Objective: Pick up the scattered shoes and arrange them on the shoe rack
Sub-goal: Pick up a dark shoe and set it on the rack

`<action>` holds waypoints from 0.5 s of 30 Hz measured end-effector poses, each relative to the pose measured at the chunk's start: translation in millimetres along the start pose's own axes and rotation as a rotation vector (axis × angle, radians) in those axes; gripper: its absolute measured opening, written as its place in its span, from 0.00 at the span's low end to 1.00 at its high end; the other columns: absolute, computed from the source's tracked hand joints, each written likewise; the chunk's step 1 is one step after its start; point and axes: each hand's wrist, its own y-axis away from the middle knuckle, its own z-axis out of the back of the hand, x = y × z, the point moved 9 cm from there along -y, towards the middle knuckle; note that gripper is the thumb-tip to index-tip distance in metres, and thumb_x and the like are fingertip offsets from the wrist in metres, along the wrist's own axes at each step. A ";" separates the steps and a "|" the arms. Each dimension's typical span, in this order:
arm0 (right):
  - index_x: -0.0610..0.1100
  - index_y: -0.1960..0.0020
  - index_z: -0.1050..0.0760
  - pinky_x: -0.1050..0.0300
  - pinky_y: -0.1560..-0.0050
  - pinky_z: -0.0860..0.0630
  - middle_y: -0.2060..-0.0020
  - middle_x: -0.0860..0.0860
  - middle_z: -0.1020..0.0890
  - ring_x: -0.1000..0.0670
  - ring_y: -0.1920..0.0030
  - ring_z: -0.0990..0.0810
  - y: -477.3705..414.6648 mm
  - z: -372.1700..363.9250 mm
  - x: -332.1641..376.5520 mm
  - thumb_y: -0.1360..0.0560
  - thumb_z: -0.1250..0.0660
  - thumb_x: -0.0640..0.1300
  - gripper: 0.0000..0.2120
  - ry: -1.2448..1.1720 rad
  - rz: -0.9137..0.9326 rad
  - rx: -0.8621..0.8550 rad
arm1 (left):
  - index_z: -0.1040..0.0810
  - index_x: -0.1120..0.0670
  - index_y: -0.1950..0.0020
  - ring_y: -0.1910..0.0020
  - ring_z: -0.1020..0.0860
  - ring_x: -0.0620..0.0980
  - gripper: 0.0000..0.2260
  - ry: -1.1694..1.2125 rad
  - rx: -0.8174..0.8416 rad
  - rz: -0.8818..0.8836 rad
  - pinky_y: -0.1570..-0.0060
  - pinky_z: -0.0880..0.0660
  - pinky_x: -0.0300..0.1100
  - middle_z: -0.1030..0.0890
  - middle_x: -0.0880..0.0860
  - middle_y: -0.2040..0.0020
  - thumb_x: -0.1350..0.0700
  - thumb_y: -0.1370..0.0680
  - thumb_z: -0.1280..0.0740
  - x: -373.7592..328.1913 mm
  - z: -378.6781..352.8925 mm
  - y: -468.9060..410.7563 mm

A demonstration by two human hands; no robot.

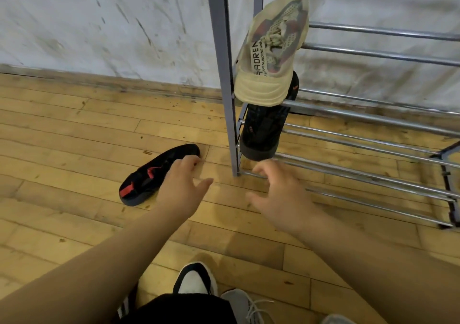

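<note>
A black shoe with red accents lies on its side on the wooden floor, left of the shoe rack. My left hand hovers over its toe end with fingers spread, holding nothing. My right hand is open too, in front of the rack's lowest bars. On the rack's left end a beige sneaker rests on an upper tier. Below it sits a second black shoe, heel toward me.
The rack's grey upright post stands between the floor shoe and the racked shoes. A stained white wall runs behind. At the bottom edge are a black-and-white shoe and a grey laced sneaker.
</note>
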 end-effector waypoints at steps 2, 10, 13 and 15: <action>0.58 0.31 0.33 0.53 0.38 0.26 0.33 0.58 0.31 0.53 0.36 0.28 -6.0 -28.6 5.1 0.23 0.29 0.56 0.23 -0.021 0.000 0.158 | 0.36 0.45 0.24 0.31 0.29 0.53 0.31 -0.103 0.062 0.102 0.36 0.26 0.52 0.31 0.50 0.30 0.43 0.23 0.28 46.6 2.0 -7.0; 0.58 0.25 0.35 0.61 0.49 0.29 0.27 0.54 0.34 0.53 0.43 0.28 -47.6 -117.9 27.7 0.23 0.28 0.55 0.29 -0.037 -0.029 0.394 | 0.53 0.38 0.19 0.23 0.40 0.63 0.47 -0.409 0.197 0.317 0.28 0.35 0.63 0.44 0.57 0.19 0.32 0.28 0.29 187.4 26.6 -49.7; 0.58 0.24 0.36 0.60 0.48 0.30 0.27 0.53 0.33 0.52 0.40 0.28 -61.2 -136.9 33.5 0.24 0.28 0.54 0.31 -0.020 -0.049 0.410 | 0.58 0.37 0.19 0.23 0.38 0.63 0.52 -0.360 0.285 0.338 0.28 0.35 0.62 0.42 0.54 0.19 0.30 0.32 0.28 218.3 14.6 -60.0; 0.59 0.24 0.36 0.58 0.47 0.27 0.27 0.53 0.32 0.51 0.38 0.26 -67.8 -143.0 35.0 0.24 0.28 0.53 0.31 -0.009 -0.066 0.415 | 0.58 0.37 0.19 0.27 0.33 0.62 0.55 -0.254 0.340 0.360 0.31 0.30 0.60 0.37 0.54 0.22 0.33 0.34 0.25 229.2 3.1 -57.6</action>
